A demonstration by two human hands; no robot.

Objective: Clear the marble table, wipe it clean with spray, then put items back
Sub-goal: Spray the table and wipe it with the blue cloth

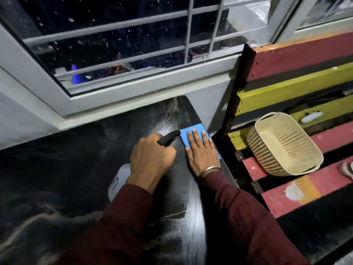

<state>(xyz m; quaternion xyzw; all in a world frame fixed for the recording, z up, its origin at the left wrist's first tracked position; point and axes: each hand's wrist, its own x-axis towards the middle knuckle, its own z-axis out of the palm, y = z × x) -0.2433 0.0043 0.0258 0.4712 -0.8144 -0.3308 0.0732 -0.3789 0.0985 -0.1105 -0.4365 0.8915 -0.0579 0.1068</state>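
step: wiping marble table (pixel 66 169) | left hand (pixel 151 155) gripping spray bottle (pixel 118 180) beside cloth | right hand (pixel 202 150) spread flat, pinning blue cloth (pixel 193 131) at table's far right corner | tip: keep palm pressure even, overlap strokes inward, mist ahead of cloth

Both arms wear dark maroon long sleeves (pixel 246 217) (finely ribbed). A thin metal bangle (pixel 210 170) circles the right wrist.
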